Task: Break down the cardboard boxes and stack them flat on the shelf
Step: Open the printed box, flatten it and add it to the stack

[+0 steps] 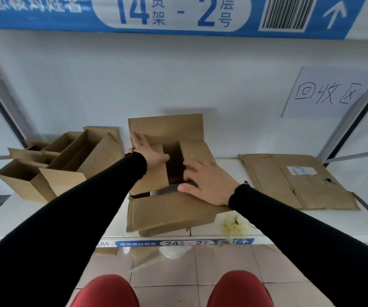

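An open brown cardboard box [167, 129] sits in the middle of the white shelf [56, 216], its flaps spread out and its near flap hanging over the shelf's front edge. My left hand [149, 151] lies flat with straight fingers on the box's left flap. My right hand [207, 182] presses flat on the right flap and front part of the box. A flattened cardboard box [293, 185] with a white label lies on the shelf to the right.
Several open unflattened boxes [63, 165] stand clustered at the shelf's left. A yellowish crumpled scrap [234, 226] lies near the front edge. A paper sign [329, 94] hangs on the back wall at right. Tiled floor [178, 271] lies below.
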Tool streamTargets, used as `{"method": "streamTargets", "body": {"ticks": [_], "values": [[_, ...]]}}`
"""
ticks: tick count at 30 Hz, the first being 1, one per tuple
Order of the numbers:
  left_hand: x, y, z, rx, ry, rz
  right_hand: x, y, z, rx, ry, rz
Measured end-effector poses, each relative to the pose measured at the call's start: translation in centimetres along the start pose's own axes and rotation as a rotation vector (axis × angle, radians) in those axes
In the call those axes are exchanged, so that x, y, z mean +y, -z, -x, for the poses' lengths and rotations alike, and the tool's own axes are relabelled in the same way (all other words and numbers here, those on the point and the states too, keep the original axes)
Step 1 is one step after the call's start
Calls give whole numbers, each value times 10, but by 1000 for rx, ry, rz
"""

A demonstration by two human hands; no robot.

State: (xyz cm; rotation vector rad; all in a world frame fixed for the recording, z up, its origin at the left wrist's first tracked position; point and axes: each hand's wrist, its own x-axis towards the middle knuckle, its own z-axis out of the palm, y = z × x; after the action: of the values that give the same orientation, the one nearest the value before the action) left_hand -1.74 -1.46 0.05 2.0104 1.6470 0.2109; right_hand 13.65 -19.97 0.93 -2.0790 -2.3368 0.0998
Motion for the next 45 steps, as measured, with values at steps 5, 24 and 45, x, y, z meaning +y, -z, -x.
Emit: {"method": "streamTargets", "body": {"ticks": [5,24,45], "values": [[-10,61,5,-184,-6,264,24,20,11,550,-273,-48],[-45,112,111,-119,-629,590,56,-31,60,734,-694,-1805],[-116,-90,76,-315,-653,-169,93,-121,50,594,-1107,-1949]]}}
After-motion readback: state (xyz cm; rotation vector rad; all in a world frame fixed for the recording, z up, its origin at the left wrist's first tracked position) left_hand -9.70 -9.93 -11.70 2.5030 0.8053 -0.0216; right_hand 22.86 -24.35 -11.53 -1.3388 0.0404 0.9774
